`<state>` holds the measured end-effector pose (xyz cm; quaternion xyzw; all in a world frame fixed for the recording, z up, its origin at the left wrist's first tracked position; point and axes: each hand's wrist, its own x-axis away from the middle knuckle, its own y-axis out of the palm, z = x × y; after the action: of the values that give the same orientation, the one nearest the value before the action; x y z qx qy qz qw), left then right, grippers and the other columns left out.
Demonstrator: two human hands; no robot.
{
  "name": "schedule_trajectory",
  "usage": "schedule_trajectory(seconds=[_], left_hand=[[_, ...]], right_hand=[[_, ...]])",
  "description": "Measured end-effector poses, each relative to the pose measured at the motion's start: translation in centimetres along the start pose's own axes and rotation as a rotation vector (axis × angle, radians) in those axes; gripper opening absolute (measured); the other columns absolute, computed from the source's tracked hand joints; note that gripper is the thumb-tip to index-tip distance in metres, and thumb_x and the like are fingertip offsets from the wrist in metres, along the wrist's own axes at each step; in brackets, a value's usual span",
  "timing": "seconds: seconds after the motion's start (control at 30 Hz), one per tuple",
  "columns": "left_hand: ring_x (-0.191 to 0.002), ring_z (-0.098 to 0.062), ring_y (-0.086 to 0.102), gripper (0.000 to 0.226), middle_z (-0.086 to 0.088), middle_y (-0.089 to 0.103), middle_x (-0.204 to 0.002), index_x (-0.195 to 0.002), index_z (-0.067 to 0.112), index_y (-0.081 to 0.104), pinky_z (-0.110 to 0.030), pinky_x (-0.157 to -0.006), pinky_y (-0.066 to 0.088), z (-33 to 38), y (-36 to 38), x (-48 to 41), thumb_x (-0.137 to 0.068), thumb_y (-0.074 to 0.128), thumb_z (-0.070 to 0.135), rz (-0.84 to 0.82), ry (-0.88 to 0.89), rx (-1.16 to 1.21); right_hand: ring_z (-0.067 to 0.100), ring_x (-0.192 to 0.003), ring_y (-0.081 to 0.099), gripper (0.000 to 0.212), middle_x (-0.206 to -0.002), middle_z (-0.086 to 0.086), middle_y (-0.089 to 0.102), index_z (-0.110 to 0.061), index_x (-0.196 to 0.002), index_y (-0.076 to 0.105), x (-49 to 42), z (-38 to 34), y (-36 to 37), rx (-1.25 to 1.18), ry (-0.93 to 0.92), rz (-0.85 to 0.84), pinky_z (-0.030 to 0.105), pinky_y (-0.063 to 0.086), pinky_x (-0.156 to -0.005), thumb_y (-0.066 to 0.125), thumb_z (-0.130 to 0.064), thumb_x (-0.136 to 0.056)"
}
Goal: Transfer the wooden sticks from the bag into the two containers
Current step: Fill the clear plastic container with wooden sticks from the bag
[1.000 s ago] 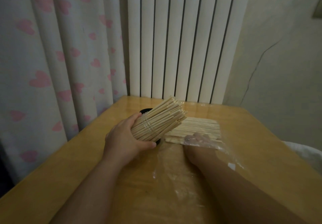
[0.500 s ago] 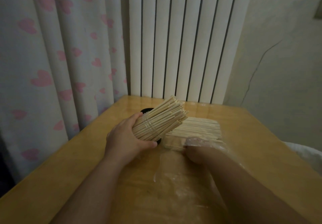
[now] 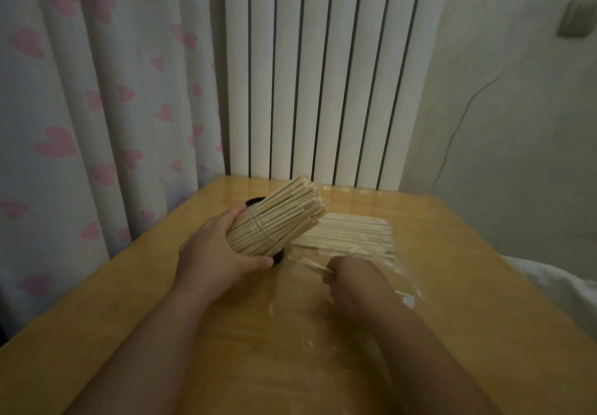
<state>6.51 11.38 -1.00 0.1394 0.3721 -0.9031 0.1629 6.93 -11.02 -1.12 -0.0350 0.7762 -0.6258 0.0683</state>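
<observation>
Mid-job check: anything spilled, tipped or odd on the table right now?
Nothing spilled. The big stick bundle leans steeply rightwards, but the left hand grips it. The right hand pinches a few sticks at the clear bag. Only oddity: a crack runs down the wall.

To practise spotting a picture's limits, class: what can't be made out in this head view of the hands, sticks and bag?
Head view:
- Black round container: mostly hidden by the bundle of pale wooden sticks that the left hand grips.
- Second container: not in view.
- Right hand: fingers curl away; the count of loose sticks it pinches is unclear.
- Clear plastic bag: outline lost in dim light.
</observation>
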Motion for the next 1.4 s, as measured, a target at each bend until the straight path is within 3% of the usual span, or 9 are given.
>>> schedule_trajectory(seconds=[0.17,0.43,0.57,0.67,0.83,0.93,1.1,1.23,1.4], left_hand=[[-0.120,-0.015,0.052,0.110,0.015,0.053,-0.137,-0.146,0.049,0.037,-0.049,-0.100,0.049,-0.1,-0.2,-0.2,-0.050,0.090,0.059,-0.039,0.005,-0.011],[-0.119,-0.016,0.053,0.111,0.015,0.053,-0.136,-0.145,0.047,0.038,-0.048,-0.100,0.050,-0.5,-0.4,-0.4,-0.049,0.091,0.057,-0.046,-0.002,0.045],[-0.120,-0.015,0.052,0.122,0.016,0.052,-0.136,-0.146,0.047,0.036,-0.049,-0.099,0.051,-0.3,-0.6,-0.3,-0.036,0.084,0.068,-0.090,-0.003,0.029],[-0.119,-0.014,0.052,0.115,0.017,0.053,-0.134,-0.145,0.046,0.040,-0.046,-0.101,0.049,0.0,-0.4,-0.2,-0.043,0.091,0.058,-0.095,0.014,-0.021],[-0.113,-0.008,0.050,0.108,0.023,0.051,-0.123,-0.142,0.046,0.044,-0.041,-0.098,0.049,0.4,-0.4,0.1,-0.047,0.095,0.048,-0.095,0.075,-0.080],[-0.114,-0.009,0.050,0.107,0.024,0.051,-0.124,-0.141,0.049,0.044,-0.042,-0.099,0.049,0.5,-0.5,0.2,-0.046,0.094,0.048,-0.120,0.084,-0.076],[-0.115,-0.009,0.049,0.106,0.026,0.050,-0.122,-0.140,0.051,0.044,-0.047,-0.104,0.046,0.8,-0.6,0.3,-0.046,0.093,0.050,-0.133,0.093,-0.093],[-0.114,-0.008,0.049,0.107,0.025,0.049,-0.122,-0.140,0.048,0.045,-0.045,-0.103,0.046,0.9,-0.7,0.5,-0.045,0.093,0.050,-0.143,0.100,-0.112],[-0.113,-0.007,0.048,0.106,0.027,0.046,-0.119,-0.142,0.048,0.043,-0.044,-0.104,0.045,1.2,-0.5,0.7,-0.047,0.093,0.050,-0.138,0.114,-0.131]], right_hand=[[0.025,-0.100,0.059,0.023,-0.108,0.006,0.064,-0.017,-0.105,0.064,0.9,-0.9,-1.3,-0.048,-0.029,-0.016,0.035,0.049,-0.084,0.044,-0.016,-0.096],[0.014,-0.078,0.057,0.036,-0.079,-0.009,0.059,-0.030,-0.078,0.054,2.3,-1.6,-3.5,0.038,-0.060,0.068,0.033,0.050,-0.071,0.057,-0.064,-0.087],[0.008,-0.057,0.046,0.035,-0.060,-0.010,0.048,-0.029,-0.067,0.050,2.7,-1.6,-4.2,0.078,-0.228,0.380,0.025,0.034,-0.052,0.047,-0.053,-0.093],[0.005,-0.046,0.027,0.037,-0.055,-0.016,0.034,-0.027,-0.064,0.056,2.9,-1.6,-4.2,-0.038,-0.346,0.857,0.017,0.016,-0.048,0.044,-0.045,-0.094],[0.019,-0.073,0.043,0.054,-0.081,0.007,0.055,-0.009,-0.075,0.063,2.3,-1.0,-3.5,-0.174,-0.423,1.234,0.031,0.032,-0.064,0.031,-0.040,-0.107],[0.013,-0.067,0.042,0.059,-0.081,0.005,0.052,-0.008,-0.082,0.067,2.5,-1.1,-3.7,-0.283,-0.410,1.235,0.021,0.030,-0.051,0.029,-0.046,-0.107],[-0.003,-0.074,0.045,0.037,-0.087,0.000,0.056,-0.005,-0.087,0.072,2.3,-1.3,-3.7,-0.536,-0.472,1.250,0.005,0.037,-0.066,0.051,-0.033,-0.101],[0.008,-0.077,0.066,0.026,-0.074,-0.001,0.068,-0.025,-0.085,0.070,2.3,-2.1,-3.9,-0.947,-0.360,1.087,0.023,0.051,-0.068,0.052,-0.033,-0.101],[0.011,-0.061,0.062,0.034,-0.063,-0.002,0.064,-0.017,-0.080,0.071,2.3,-2.5,-3.8,-1.148,-0.195,0.819,0.026,0.050,-0.055,0.050,-0.029,-0.103]])
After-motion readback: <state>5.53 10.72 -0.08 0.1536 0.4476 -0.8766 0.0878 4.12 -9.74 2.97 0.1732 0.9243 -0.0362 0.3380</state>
